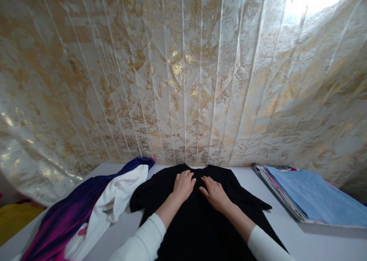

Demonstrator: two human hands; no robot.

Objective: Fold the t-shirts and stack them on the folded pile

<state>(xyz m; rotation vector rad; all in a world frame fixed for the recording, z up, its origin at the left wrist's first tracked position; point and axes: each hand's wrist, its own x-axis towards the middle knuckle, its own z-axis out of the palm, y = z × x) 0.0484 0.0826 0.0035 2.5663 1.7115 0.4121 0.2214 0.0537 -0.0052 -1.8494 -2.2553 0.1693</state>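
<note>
Our black shirt (197, 226) lies spread beneath our left hand (183, 185) and right hand (215, 193), both open, palms down near the neckline. We judge it light, soft, limp and hardly fragile, best held by the shoulders outside our hands; its dark cloth perhaps hides creases. Left of our hands lies a loose white garment (114, 196); to their right, a folded stack (312, 196). We see no containers.
</note>
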